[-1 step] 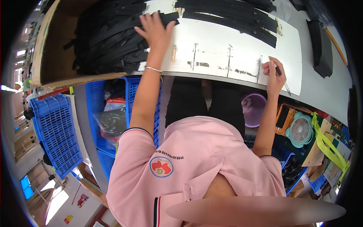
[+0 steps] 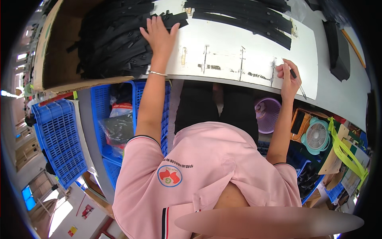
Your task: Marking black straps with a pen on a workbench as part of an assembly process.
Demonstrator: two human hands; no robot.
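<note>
My left hand (image 2: 160, 38) lies with its fingers spread at the right edge of a heap of black fabric strips (image 2: 113, 40). One strip sticks out past its fingertips; whether the palm presses on the heap I cannot tell. Over the right part of a white board (image 2: 223, 38), my right hand (image 2: 288, 75) is closed around a pen (image 2: 293, 74) with a dark section and a thin shaft pointing down toward the board's near edge. Dark upright lines and smudged marks show on the board. More black strips (image 2: 242, 20) lie side by side across its far part.
A cardboard box (image 2: 59, 71) surrounds the heap on the left. A black angular object (image 2: 336, 51) rests on the grey table at the right. Blue crates (image 2: 101, 119) stand below the table edge, with a purple basket (image 2: 268, 115) and a turquoise fan (image 2: 317, 135) farther right.
My left hand has shifted slightly left and toward me along the heap. My right hand keeps its place with the pen.
</note>
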